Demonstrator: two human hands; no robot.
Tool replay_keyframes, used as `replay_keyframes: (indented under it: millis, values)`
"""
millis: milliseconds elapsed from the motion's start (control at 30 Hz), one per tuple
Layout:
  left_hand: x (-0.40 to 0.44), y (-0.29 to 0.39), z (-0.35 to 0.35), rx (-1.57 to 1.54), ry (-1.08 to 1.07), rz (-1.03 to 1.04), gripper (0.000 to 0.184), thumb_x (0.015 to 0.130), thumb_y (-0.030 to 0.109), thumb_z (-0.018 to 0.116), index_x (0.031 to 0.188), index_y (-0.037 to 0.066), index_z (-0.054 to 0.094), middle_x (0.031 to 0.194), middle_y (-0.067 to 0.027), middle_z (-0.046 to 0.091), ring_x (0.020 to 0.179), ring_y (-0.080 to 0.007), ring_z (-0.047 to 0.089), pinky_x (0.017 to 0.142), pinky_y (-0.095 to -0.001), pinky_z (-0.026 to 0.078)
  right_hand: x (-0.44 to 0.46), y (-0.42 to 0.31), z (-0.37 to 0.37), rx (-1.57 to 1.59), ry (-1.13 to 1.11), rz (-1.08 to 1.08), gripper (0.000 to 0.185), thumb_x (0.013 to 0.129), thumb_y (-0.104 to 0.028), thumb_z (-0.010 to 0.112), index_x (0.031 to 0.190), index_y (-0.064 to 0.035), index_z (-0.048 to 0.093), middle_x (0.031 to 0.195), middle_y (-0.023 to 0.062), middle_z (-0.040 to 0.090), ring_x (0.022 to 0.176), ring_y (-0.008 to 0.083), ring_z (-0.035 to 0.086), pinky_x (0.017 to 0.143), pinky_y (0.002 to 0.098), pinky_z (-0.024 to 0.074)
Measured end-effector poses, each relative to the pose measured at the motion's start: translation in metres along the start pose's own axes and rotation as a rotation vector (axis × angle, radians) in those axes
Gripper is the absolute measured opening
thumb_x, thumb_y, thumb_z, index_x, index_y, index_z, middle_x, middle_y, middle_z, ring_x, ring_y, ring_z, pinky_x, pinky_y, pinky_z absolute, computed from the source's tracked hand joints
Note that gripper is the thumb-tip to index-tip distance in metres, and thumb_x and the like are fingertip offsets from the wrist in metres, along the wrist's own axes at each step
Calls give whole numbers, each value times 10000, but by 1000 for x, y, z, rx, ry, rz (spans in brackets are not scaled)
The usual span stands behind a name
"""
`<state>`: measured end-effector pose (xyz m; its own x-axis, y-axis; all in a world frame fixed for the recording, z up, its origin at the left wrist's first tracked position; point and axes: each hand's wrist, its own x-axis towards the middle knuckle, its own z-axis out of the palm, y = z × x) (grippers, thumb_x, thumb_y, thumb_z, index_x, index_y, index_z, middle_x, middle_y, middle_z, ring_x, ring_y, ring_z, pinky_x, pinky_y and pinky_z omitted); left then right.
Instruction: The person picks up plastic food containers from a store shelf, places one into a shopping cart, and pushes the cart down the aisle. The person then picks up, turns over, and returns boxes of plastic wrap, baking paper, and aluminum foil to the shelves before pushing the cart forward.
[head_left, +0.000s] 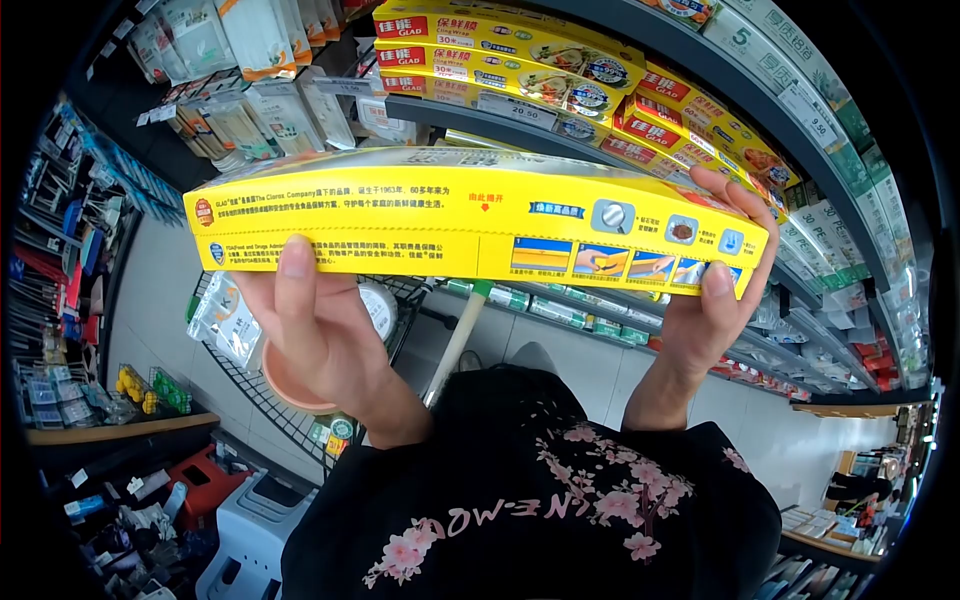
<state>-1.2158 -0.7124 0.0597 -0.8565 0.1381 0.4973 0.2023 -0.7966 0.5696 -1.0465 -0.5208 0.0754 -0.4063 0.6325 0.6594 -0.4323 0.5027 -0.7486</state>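
A long yellow Glad cling wrap box (470, 235) is held level in front of me, its printed narrow side facing me. My left hand (325, 340) grips it near the left end, thumb on the front face and the other fingers out of sight underneath or behind. My right hand (712, 315) closes round the right end, with the thumb at the lower front edge and fingers over the top and the end. Opening steps in small pictures are printed near the right thumb.
More yellow cling wrap boxes (500, 65) are stacked on the shelf ahead. A wire shopping cart (270, 400) at the left carries a terracotta-coloured bowl (290, 380) and a plastic packet (228, 318). Plastic stools (250, 545) stand at lower left. Shelves of packaged goods (850, 220) line the right.
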Motion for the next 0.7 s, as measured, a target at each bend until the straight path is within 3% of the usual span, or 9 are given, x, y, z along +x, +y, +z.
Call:
replay_keyframes:
  millis: [700]
  values:
    - [0,0,-6,-41,-14,-1,495,950,116,582,1373,-9,357,1279,-217,558,1173,-235,591,959,-415,523,1,4,-3,9,3,10,721,782,-314,684,1368,-10,393,1323,282,516,1160,272,596,1012,386,488]
